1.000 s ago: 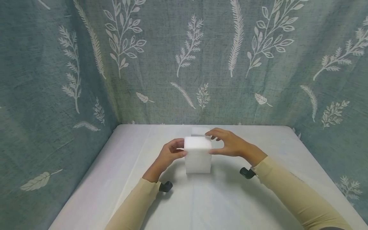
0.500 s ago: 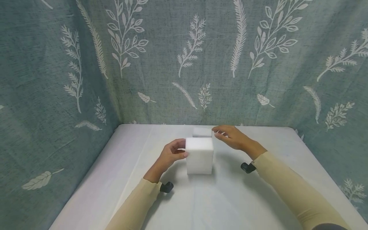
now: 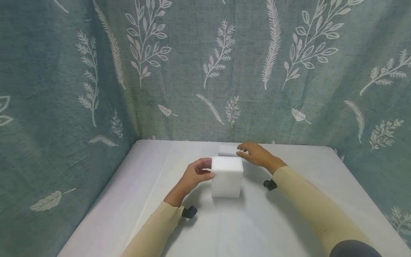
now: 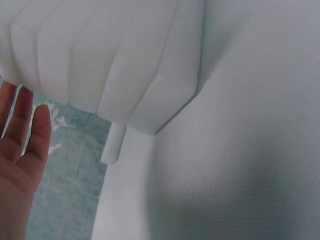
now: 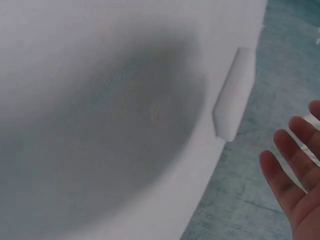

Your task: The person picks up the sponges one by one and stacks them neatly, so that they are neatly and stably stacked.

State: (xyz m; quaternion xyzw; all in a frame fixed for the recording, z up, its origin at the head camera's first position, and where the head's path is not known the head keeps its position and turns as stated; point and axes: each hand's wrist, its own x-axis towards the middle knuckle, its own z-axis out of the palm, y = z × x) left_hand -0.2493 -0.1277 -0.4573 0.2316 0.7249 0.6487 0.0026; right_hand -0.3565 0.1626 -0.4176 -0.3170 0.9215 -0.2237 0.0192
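Note:
A stack of white foam slabs [image 3: 226, 178] stands on the table in the head view; the left wrist view shows its layered slabs [image 4: 105, 60]. My left hand [image 3: 194, 175] rests fingertips and thumb against the stack's left side; its fingers look fairly straight in the left wrist view. Behind the stack, near the far table edge, lies a single white slab [image 3: 226, 150], also seen in the right wrist view. My right hand [image 3: 255, 154] is at that slab's right end, fingers and thumb apart. Whether it touches the slab cannot be told.
A white-covered table [image 3: 179, 151] runs back to a green leaf-patterned curtain [image 3: 186, 71], which also hangs along both sides. Black wrist cameras sit under the left cuff [image 3: 189, 212] and the right cuff [image 3: 270, 184].
The right hand has left the stack's right side and moved back to the single slab behind it. The left hand has stayed at the stack. The head view has shifted slightly.

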